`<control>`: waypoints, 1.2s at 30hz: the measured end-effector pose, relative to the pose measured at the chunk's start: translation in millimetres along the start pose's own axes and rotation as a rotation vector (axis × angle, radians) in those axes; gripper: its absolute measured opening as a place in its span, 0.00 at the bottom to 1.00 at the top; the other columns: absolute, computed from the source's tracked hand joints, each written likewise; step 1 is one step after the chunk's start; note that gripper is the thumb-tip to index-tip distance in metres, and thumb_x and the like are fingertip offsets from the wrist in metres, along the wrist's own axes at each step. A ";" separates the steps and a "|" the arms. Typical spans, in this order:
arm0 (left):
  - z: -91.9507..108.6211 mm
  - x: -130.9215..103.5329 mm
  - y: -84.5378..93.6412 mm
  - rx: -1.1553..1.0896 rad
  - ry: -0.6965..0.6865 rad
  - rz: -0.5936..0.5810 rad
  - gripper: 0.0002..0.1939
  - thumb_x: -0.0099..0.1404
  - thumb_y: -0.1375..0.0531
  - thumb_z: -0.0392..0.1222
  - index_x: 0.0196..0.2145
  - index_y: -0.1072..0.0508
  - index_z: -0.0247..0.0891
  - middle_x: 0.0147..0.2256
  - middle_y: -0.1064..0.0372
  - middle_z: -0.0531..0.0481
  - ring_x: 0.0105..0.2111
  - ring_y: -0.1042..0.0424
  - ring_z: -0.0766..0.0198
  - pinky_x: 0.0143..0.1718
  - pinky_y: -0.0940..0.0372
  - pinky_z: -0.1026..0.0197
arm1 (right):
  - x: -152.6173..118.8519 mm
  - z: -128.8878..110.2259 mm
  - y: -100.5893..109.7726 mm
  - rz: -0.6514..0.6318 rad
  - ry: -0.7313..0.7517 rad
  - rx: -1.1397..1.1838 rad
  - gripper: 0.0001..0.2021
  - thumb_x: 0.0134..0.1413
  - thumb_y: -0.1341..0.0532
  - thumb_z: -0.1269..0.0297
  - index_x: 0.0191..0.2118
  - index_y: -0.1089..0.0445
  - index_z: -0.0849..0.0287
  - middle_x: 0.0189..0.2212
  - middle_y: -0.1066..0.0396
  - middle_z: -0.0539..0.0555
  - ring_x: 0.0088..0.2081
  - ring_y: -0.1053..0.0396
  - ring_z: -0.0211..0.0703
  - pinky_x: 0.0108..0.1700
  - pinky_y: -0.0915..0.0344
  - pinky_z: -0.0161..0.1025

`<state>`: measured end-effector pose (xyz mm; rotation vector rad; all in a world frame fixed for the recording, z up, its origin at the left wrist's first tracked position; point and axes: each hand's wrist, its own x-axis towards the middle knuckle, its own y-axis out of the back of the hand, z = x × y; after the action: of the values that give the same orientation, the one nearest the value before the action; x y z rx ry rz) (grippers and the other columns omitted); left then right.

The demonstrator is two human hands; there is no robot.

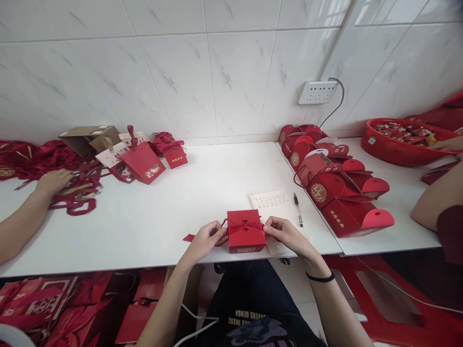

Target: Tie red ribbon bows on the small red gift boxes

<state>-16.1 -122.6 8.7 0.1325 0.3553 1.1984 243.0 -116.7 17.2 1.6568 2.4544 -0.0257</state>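
Note:
A red gift box [246, 238] with a dark red ribbon [237, 227] tied across its top sits at the table's front edge, in the middle of the head view. On the box's left side my left hand [210, 236] pinches one loop of the ribbon. At the right side my right hand [284, 233] grips the other part of the ribbon between thumb and fingers. A ribbon tail [188, 238] sticks out to the left, behind my left hand. Partly under the box and my right hand lies a notepad [273, 205] with handwriting, and a black pen [297, 209] rests beside it.
Several red boxes with raised flaps [336, 188] stand in rows to the right. Beyond them is a red basin [383, 144] of small wrapped pieces, with another person's hand [450, 144]. At left, another person's hand [54, 184] touches ribbons [77, 193] near paper bags [142, 163].

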 end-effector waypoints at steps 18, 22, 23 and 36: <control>72.0 -7.0 13.1 0.044 -0.079 -0.029 0.19 0.62 0.47 0.57 0.26 0.38 0.37 0.21 0.49 0.56 0.21 0.49 0.70 0.22 0.50 0.65 | -0.7 -53.3 -17.5 -0.027 0.278 -0.105 0.16 0.56 0.43 0.51 0.33 0.27 0.59 0.48 0.32 0.57 0.47 0.34 0.50 0.47 0.37 0.43; 82.0 -4.9 12.5 0.070 -0.102 -0.050 0.17 0.62 0.47 0.54 0.27 0.36 0.36 0.23 0.44 0.55 0.22 0.46 0.70 0.23 0.48 0.66 | 8.3 -50.5 -29.9 0.042 0.348 -0.214 0.13 0.58 0.45 0.55 0.35 0.27 0.57 0.39 0.28 0.56 0.41 0.32 0.47 0.43 0.36 0.41; 84.1 -5.0 12.4 0.094 -0.111 -0.045 0.17 0.62 0.47 0.53 0.27 0.35 0.36 0.24 0.42 0.55 0.23 0.44 0.70 0.24 0.46 0.65 | 10.4 -48.8 -32.5 0.078 0.361 -0.239 0.13 0.58 0.45 0.56 0.34 0.27 0.57 0.36 0.27 0.55 0.39 0.32 0.46 0.41 0.36 0.40; 112.2 -7.0 21.6 0.584 -0.281 -0.089 0.10 0.64 0.48 0.43 0.31 0.29 0.40 0.33 0.32 0.52 0.33 0.34 0.63 0.35 0.41 0.62 | 18.5 -36.4 -46.0 0.163 0.415 -0.324 0.08 0.56 0.47 0.68 0.39 0.33 0.56 0.36 0.29 0.54 0.37 0.31 0.43 0.40 0.36 0.40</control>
<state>0.6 -111.6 121.5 0.7748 0.4494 0.9439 188.9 -113.0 46.2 1.8451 2.4052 0.7664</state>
